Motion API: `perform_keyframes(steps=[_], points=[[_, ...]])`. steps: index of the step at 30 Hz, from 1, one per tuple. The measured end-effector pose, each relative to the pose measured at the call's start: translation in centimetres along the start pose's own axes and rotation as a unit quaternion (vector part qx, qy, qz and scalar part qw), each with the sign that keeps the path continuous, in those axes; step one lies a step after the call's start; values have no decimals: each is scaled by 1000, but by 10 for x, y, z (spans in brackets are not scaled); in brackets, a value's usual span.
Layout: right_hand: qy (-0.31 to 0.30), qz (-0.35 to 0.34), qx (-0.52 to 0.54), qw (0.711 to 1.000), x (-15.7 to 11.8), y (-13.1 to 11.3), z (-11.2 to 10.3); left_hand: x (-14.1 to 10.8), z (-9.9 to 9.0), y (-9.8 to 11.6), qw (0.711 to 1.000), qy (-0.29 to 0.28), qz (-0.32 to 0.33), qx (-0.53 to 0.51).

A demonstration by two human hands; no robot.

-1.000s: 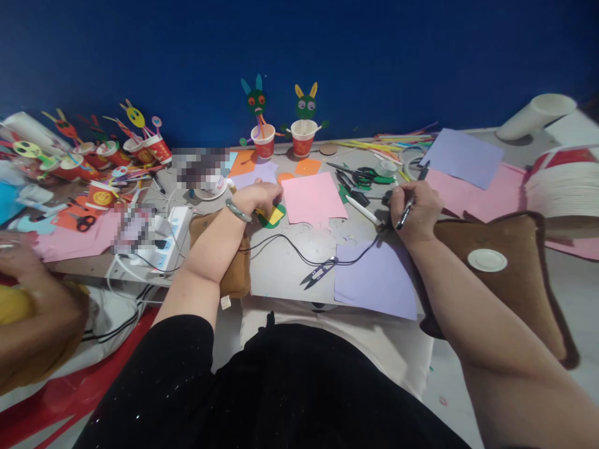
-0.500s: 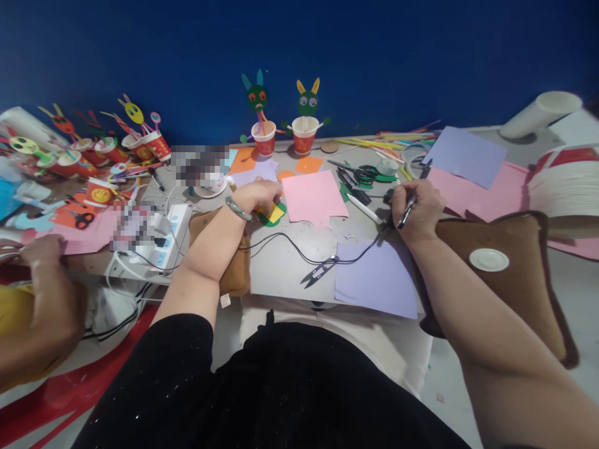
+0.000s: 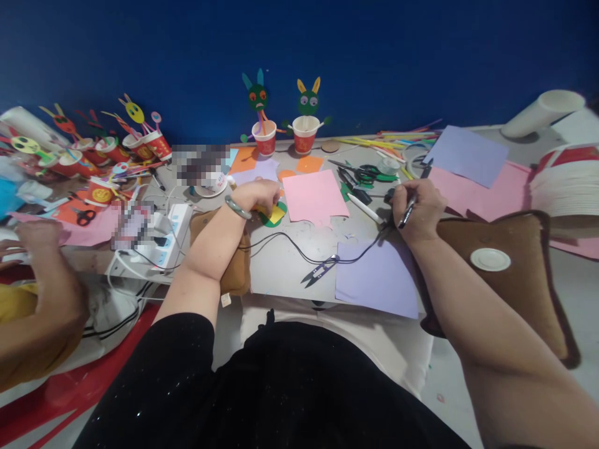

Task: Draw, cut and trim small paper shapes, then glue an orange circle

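My left hand (image 3: 265,194), with a bangle at its wrist, rests over green and yellow paper pieces (image 3: 277,215); its fingers are bent down, and whether they grip anything is hidden. A black pen (image 3: 408,211) is in my right hand (image 3: 418,206), held slantwise above the table's right part. Between the hands lie a pink paper sheet (image 3: 316,196) with a ragged lower edge and a white pen (image 3: 365,207). Nearer the front edge are small thread snips (image 3: 319,270) and a purple sheet (image 3: 377,277).
Two cups with paper figures (image 3: 264,138) (image 3: 304,135) stand at the back. Green-handled scissors (image 3: 374,174) lie behind the white pen. Brown cushions flank the work area, the right one (image 3: 519,299) bearing a white lid. At left are a power strip (image 3: 172,234) and another person's hands.
The other person's hands at the far left have shifted, and more of a second hand shows. My own hands have hardly moved.
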State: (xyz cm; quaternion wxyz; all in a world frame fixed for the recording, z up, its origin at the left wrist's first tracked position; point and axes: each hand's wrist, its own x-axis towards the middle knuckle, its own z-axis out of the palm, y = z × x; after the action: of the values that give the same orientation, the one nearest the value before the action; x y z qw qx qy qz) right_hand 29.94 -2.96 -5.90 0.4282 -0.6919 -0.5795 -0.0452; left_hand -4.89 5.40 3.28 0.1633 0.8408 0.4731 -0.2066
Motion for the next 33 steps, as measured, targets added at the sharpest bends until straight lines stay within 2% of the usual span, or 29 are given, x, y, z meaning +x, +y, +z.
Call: perform_keyframes(steps=[5,10,14,20,24,29,33], points=[[5,-1,-7,1000,0,1,1,-3,-7,-10,989,-19,55,-134],[4,-19,-2,1000,-1,4,2,-2,-8,-13,975,-2,81,-207],[8,-21,-6,1000,-1,7,3,-1,-8,-10,945,2,89,-314],[7,-32,8,999,-1,9,3,1,-7,-5,910,30,125,-395],[-2,-27,14,1000,-2,7,2,7,1,3,893,37,133,-428],[-15,-17,0,1000,-2,6,0,21,13,8,902,53,141,-404],[-20,-11,-5,1000,-1,5,-1,20,11,-3,952,59,136,-266]])
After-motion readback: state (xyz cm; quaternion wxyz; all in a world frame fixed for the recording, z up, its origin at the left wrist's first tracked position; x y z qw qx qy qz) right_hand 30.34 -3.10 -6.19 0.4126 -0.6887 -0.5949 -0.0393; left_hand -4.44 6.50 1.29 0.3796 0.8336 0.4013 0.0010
